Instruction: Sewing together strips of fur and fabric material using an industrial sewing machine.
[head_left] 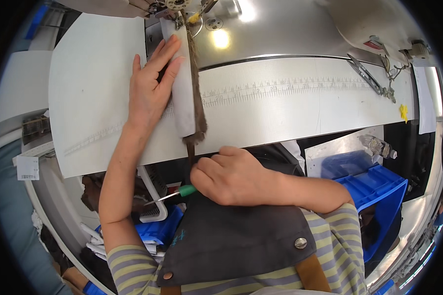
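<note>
A long strip of white fabric (183,105) with brown fur (198,98) along its right side runs from the sewing machine's presser foot (179,20) toward me. My left hand (155,83) lies on its left edge, fingers stretched forward and fingertips on the white side, just short of the foot. Below the strip's near end, my right hand (229,177) is closed around an awl-like tool with a green handle (187,190). Its thin metal shaft (165,198) points left. A narrow brown tail (191,153) of the strip reaches that fist; whether the fingers pinch it is hidden.
Ruler markings cross the white table (261,110). Thread snips or tweezers (366,77) lie at its right, near a yellow scrap (403,112). A blue bin (379,187) stands at right below the edge; a white basket (155,196) is below left.
</note>
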The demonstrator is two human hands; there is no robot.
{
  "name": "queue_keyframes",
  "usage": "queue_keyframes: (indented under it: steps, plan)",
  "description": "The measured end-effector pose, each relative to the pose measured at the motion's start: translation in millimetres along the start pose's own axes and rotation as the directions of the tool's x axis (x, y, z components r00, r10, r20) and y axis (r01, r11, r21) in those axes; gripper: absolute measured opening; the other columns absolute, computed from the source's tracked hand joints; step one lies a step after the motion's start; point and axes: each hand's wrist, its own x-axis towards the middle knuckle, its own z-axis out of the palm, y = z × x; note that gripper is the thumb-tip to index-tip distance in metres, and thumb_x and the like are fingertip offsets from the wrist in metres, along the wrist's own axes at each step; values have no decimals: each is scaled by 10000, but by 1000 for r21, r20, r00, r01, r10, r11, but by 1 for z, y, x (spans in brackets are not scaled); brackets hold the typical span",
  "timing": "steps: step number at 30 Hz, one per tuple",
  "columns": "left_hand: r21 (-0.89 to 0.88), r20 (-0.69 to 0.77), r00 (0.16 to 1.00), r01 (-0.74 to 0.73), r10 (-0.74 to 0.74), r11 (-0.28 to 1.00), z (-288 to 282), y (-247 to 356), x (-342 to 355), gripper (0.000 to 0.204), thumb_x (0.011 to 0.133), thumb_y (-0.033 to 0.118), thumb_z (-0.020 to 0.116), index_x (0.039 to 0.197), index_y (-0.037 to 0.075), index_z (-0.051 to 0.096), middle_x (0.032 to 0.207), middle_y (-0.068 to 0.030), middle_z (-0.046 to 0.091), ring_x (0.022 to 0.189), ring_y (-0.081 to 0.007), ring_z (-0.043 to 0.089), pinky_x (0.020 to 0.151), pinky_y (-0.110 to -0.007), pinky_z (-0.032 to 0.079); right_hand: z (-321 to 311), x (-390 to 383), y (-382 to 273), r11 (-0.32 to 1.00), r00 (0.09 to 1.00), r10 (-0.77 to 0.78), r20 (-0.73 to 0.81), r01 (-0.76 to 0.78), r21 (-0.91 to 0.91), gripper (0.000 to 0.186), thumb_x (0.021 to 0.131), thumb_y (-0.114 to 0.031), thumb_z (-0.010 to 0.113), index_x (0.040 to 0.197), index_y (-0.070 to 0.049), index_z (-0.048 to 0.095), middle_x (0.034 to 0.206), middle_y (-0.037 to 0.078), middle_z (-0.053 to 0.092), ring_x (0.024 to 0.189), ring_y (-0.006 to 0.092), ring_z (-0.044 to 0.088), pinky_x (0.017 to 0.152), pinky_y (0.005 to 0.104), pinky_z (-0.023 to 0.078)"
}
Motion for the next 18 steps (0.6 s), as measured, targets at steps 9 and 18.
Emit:
queue_keyframes:
  steps: [9,18]
  plan:
    - [265,173,983,-107,62,958,-13,20,-19,440,907,292,560,1311,127,506,1375,-61,474,1298,-243,415,1070,-560,180,5,8,4,993,978,-68,195,86,-85,119,678,-122,571,662,-73,465,575,13,447,478,127,477,464,265,337]
    - [325,73,991,-127,109,937,3,24,-35,448,914,260,547,1337,134,475,1371,-47,478,1242,-220,481,1056,-545,215,-6,-1,4,997,975,-7,224,23,-68,104,703,-119,561,673,-82,469,587,11,442,469,126,462,479,260,339]
